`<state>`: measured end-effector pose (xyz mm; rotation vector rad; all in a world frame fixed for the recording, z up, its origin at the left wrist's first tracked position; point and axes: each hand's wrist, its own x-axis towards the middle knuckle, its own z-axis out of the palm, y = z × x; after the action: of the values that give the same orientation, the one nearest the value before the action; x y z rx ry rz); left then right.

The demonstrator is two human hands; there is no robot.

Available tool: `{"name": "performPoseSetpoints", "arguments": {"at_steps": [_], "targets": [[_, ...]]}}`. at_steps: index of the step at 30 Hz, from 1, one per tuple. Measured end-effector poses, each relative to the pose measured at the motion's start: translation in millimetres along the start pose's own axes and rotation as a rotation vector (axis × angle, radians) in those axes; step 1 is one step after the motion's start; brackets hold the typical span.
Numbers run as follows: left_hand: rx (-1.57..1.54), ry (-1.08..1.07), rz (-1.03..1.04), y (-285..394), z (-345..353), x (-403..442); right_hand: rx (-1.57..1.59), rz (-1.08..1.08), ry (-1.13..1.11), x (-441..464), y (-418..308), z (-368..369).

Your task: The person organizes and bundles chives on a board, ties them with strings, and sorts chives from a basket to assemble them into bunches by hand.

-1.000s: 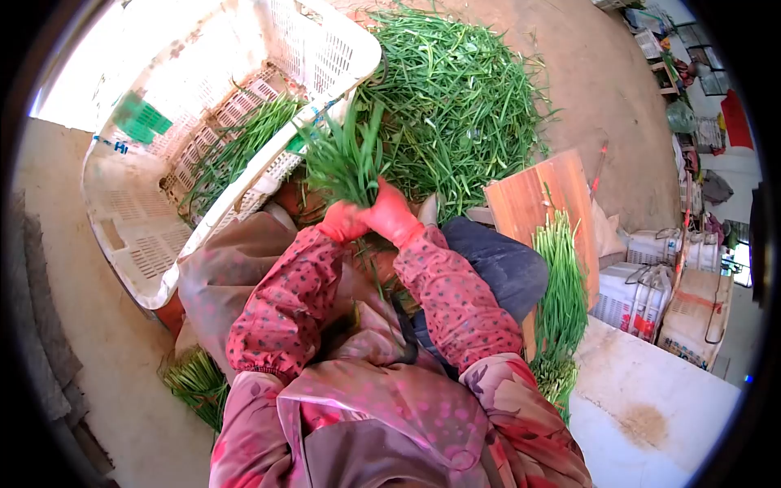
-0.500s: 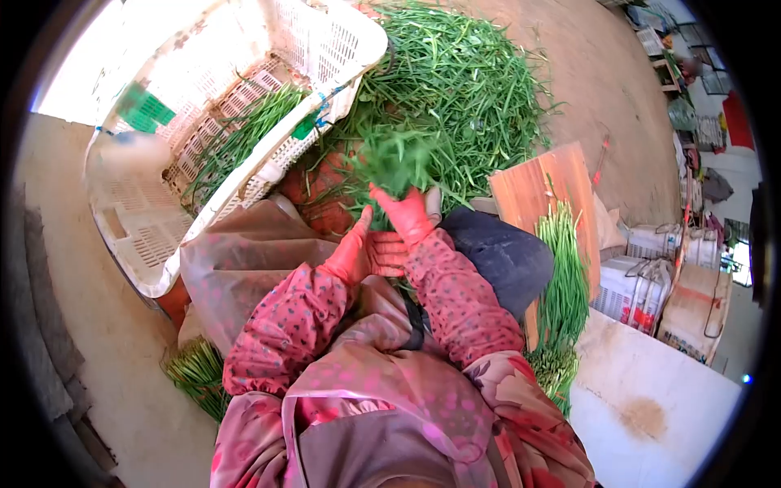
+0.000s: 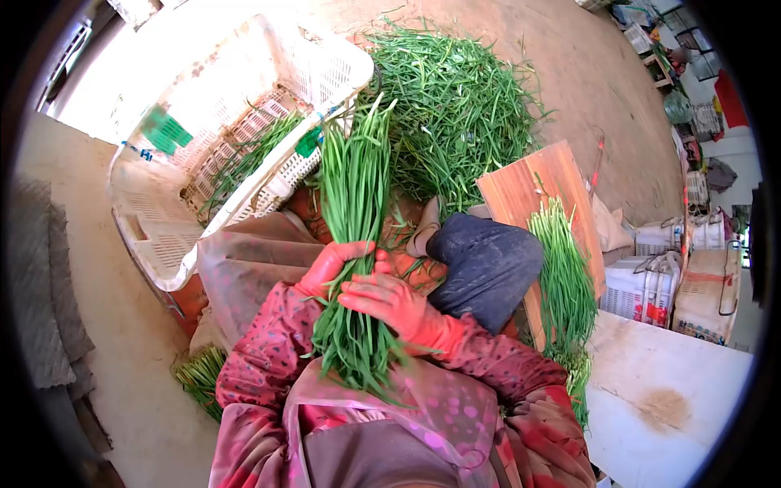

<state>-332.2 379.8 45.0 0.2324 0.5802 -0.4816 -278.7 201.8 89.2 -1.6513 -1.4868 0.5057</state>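
Observation:
A long bunch of garlic chives stands in front of my lap, pale cut ends up and leaf tips hanging down. My left hand, in a reddish glove, is wrapped round its middle. My right hand, gloved alike, lies across the lower leaves with fingers stretched out; its thumb is hidden. The leaf tips below it are slightly blurred. Beyond the bunch spreads a heap of loose green leaves on the floor.
A white plastic basket at the left holds more chives. On my right, a bundle of chives leans on a wooden board. Another bundle lies at lower left. A white board and packed crates stand farther right.
My right hand was over the heap with blurred loose greens, my left hand open beside it. Both are now nearer my lap, with the bunch of garlic chives upright in my left hand.

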Motion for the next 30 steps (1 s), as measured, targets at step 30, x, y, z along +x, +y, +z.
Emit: {"name": "performPoseSetpoints", "arguments": {"at_steps": [30], "targets": [[0.491,0.158,0.079,-100.5,-54.1,-251.2,-0.223,0.313,-0.064,61.6,46.1,34.9]]}}
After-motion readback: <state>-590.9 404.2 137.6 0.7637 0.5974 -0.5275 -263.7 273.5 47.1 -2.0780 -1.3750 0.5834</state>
